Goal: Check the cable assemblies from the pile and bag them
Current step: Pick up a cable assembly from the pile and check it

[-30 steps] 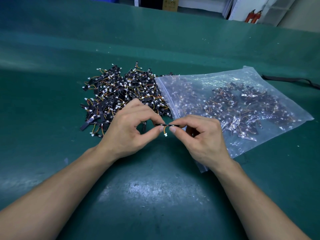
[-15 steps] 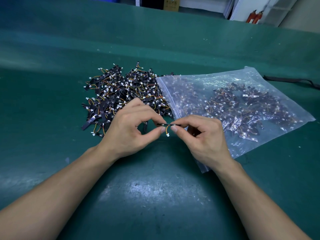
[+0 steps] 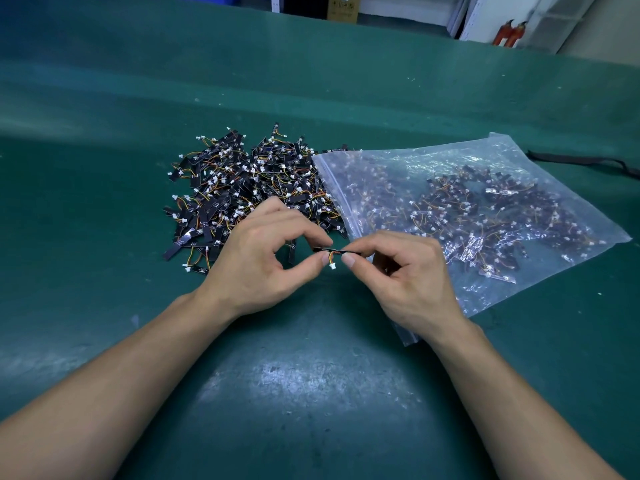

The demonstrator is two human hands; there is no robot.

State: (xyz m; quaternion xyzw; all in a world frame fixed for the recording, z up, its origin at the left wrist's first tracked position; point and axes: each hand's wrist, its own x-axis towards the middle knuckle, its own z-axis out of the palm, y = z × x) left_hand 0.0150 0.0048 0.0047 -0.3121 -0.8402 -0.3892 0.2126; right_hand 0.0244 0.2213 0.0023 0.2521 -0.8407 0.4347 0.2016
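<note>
Pinched at both ends, one cable assembly (image 3: 335, 253) hangs just above the green bench mat (image 3: 311, 393), between thumb and forefinger of the left hand (image 3: 256, 261) and of the right hand (image 3: 408, 282). It is stretched level, probably so its black strip, wires and white connector can be looked over. It sits near the mouth of the clear zip bag (image 3: 502, 147), which lies right of the unchecked pile (image 3: 242, 188) and opens towards it, a short trip for passed parts. No print on the assembly is legible, and the label on the far cardboard box (image 3: 343, 6) is too small to read.
</note>
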